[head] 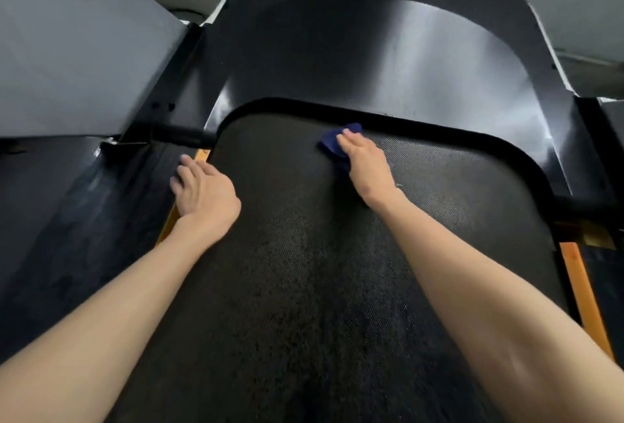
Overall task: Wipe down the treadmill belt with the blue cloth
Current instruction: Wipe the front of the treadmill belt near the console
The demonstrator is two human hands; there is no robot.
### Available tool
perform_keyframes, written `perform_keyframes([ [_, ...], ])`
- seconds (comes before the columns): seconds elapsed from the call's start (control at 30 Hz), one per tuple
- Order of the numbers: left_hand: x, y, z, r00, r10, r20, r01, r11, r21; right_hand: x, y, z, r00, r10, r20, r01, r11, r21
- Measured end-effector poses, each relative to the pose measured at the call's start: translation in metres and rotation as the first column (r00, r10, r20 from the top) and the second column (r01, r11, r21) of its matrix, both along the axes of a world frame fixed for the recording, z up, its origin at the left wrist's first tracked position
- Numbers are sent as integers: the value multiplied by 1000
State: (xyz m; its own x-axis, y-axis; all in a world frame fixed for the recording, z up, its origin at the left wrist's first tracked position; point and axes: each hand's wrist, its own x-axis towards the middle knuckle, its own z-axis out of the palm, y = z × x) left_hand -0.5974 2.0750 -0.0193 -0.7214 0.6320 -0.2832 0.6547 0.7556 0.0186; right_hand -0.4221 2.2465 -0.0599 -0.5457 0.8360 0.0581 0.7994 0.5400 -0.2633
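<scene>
The black textured treadmill belt (290, 253) runs from the bottom of the view up to the motor cover. A dark blue cloth (332, 142) lies bunched on the belt near its far end. My right hand (366, 166) lies on top of the cloth with fingers straight, pressing it onto the belt; the hand hides most of the cloth. My left hand (202, 193) rests flat with spread fingers at the belt's left edge, over the side rail.
The glossy black motor cover (388, 57) curves up beyond the belt. Black side rails with orange strips (580, 284) flank the belt. A grey upright panel (67, 51) stands at the left.
</scene>
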Motion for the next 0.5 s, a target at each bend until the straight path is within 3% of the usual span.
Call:
perform_keyframes([
  [0.07, -5, 3, 2, 1000, -21, 4, 21, 1000, -21, -5, 0, -2, 944, -331, 2, 331, 943, 16],
  [0.1, -5, 7, 3, 1000, -22, 8, 22, 999, -40, -17, -11, -3, 948, -318, -4, 318, 947, 41],
  [0.17, -5, 12, 4, 1000, -10, 0, 10, 997, -76, -37, -39, -10, 998, 26, -63, -22, 998, 62],
  [0.23, -7, 12, 5, 999, -32, -29, 29, 994, -109, -27, -50, -13, 915, 403, -28, -401, 915, 50],
  [0.27, -8, 11, 4, 998, -43, -40, 38, 993, -113, -13, -37, -8, 875, 484, 11, -483, 871, 90],
  [0.3, -11, 8, 3, 997, -51, -51, 46, 993, -106, 1, -18, -4, 887, 460, 50, -462, 876, 140],
  [0.37, -15, 1, 1, 996, -73, -52, 68, 995, -79, 28, 13, -1, 991, 122, 61, -131, 976, 177],
  [0.43, -21, -3, -2, 994, -100, -41, 98, 994, -54, 48, 34, -2, 973, -213, 87, 200, 970, 137],
  [0.5, -25, -6, -2, 993, -115, -22, 114, 993, -36, 39, 34, 4, 945, -323, 55, 320, 946, 61],
])
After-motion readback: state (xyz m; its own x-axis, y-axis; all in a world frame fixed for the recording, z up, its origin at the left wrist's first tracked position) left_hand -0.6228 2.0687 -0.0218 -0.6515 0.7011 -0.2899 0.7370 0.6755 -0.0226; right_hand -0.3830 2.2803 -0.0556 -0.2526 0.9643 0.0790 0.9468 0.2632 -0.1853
